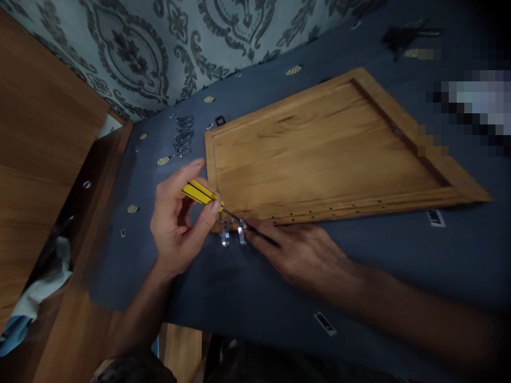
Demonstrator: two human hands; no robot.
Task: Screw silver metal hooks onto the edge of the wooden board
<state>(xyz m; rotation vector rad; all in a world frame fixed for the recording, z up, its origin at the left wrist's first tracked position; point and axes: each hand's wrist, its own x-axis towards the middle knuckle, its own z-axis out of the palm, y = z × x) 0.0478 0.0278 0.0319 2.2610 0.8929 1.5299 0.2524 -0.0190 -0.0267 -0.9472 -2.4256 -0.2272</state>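
My left hand (173,229) pinches a yellow-handled screwdriver (197,192) between thumb and fingers. Its shaft slants down to the right and ends at a silver metal double hook (225,234) on the near edge of a wooden panel (287,159). From the other side, my right hand (309,250) has its fingertips closed against the hook's right end, pressing it to the panel. A dark strip, perhaps a gap or shadow, shows between those fingers. Small dark holes run along the panel's near edge to the right.
Several more silver hooks (183,135) lie in a row on the blue patterned cloth (151,175) beyond the panel's left end. A dark object (407,37), too dim to name, lies at the far right. Wooden furniture (43,106) stands along the left, with crumpled fabric (43,292) in it.
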